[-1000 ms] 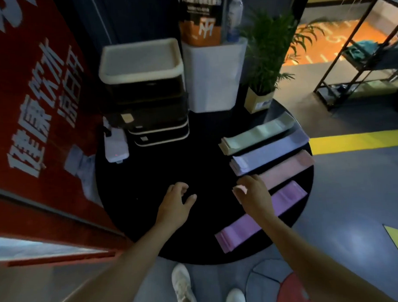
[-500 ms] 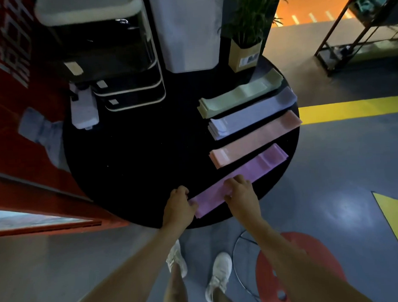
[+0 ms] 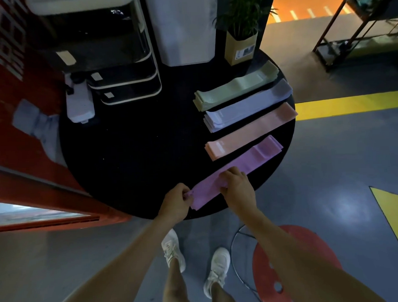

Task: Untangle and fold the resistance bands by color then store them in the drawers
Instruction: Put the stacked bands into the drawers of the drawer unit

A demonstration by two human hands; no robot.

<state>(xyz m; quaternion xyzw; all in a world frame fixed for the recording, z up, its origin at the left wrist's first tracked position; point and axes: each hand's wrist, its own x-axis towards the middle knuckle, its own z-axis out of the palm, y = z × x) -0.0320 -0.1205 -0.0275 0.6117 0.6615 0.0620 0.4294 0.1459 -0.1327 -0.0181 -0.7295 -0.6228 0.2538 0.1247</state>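
Round black table (image 3: 130, 153) seen from above, four stacks of flat resistance bands laid side by side on its right half. Nearest the front edge, purple bands (image 3: 257, 158), running diagonally from near-left to far-right. Left hand (image 3: 176, 202) curled at the near end of the purple bands, fingers pinching that end. Right hand (image 3: 237, 185) just beside it, further along the same stack, fingers bent over the top and gripping the strip. Both hands close together but not touching. Beyond the purple, in order: pink bands (image 3: 251, 131), lavender bands (image 3: 248, 106), green bands (image 3: 236, 87), each apart from the next with dark table showing between. At the far left of the table, drawers (image 3: 123, 85) stacked in a dark unit with pale rims, small labels on the fronts. Just left of them, white device (image 3: 79, 103). Behind, white bin (image 3: 184, 29) and potted plant (image 3: 241, 43). Below the table edge, white shoes (image 3: 174, 251) on grey floor, red stool (image 3: 294, 265) to the right.
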